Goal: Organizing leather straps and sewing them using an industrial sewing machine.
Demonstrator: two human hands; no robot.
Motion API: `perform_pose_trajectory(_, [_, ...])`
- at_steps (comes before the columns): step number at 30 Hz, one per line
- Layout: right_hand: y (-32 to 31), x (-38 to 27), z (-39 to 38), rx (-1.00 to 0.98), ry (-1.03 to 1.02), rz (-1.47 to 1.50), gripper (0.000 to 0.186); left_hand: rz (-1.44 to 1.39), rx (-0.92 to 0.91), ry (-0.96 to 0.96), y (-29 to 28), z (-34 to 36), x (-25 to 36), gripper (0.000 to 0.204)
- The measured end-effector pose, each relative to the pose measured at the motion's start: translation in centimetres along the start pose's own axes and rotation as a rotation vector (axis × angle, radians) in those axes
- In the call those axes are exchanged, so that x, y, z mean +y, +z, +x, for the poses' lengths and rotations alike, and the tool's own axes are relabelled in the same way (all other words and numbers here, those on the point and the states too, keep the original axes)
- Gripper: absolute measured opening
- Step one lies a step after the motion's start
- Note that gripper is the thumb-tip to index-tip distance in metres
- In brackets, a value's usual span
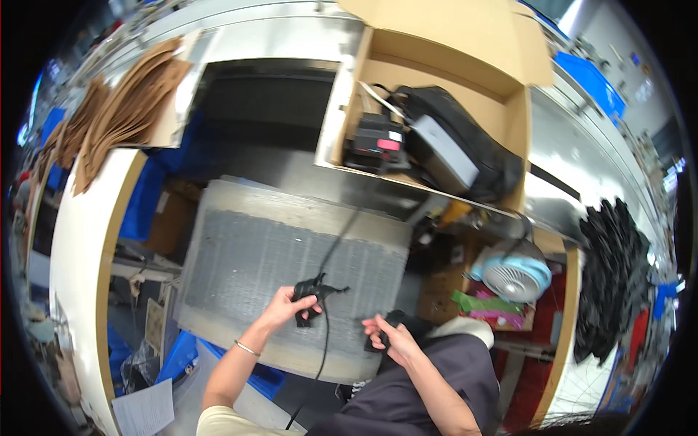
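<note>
My left hand [294,306] is closed round a small black bundle [308,292] over the grey board, with loose dark ends sticking out to the right. A thin black cable [325,341] hangs down from it, and another dark strand [342,240] runs up toward the far edge of the board. What the bundle is made of cannot be told. My right hand [392,340] has its fingers curled together near my lap, right of the left hand. Dark, blurred material lies beside its fingertips; whether they grip any of it is hard to see.
Ahead stands an open cardboard box [445,62] holding a black bag, a grey-white box and a black device. Brown sheets [131,109] are stacked at far left. On the right are a light blue fan [514,275] and a black strap pile [613,272]. The scratched grey board [247,269] lies before me.
</note>
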State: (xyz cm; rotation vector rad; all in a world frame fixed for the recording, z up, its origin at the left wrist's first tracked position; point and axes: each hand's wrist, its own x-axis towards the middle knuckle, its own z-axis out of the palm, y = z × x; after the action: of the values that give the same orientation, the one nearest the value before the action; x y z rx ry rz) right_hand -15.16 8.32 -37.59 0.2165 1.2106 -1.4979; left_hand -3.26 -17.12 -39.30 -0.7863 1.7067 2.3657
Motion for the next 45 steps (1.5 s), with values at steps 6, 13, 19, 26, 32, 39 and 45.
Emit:
perform_pose_trajectory(6, [-1.5,0.6,-1.9,-0.007,-0.131,0.413,0.033,-0.129,-0.366,-0.04,12.4,1.2,-2.9,0.016])
perform_pose_trajectory(13, [-3.7,-2.5,-6.3,0.175,-0.534,0.138,0.038,-0.196,-0.465,-0.049,14.1,1.2,-3.5,0.037])
perform_pose_trajectory(19, [-5.7,-3.0,-7.8,0.258,-0.427,0.077,0.04,-0.113,-0.52,0.018,15.0,0.3,-1.0,0.045])
perform_pose_trajectory(26, [-4.8,-1.8,-6.2,-0.059,0.045,0.316,0.067,0.071,-0.868,-0.109,19.5,-0.9,1.4,0.054])
perform_pose_trajectory(32, [-5.5,-2.5,-7.7,-0.127,-0.312,0.298,0.053,0.076,-0.908,-0.28,19.9,-1.2,1.5,0.054])
perform_pose_trajectory(39, [-4.8,-2.3,-8.4,-0.047,-0.288,0.347,0.053,0.334,-0.908,-0.247,20.9,-1.9,1.9,0.046])
perform_pose_trajectory(45, [-4.8,-1.9,-9.2,-0.027,-0.305,0.284,0.047,0.456,-0.87,-0.302,21.0,-2.0,1.3,0.043])
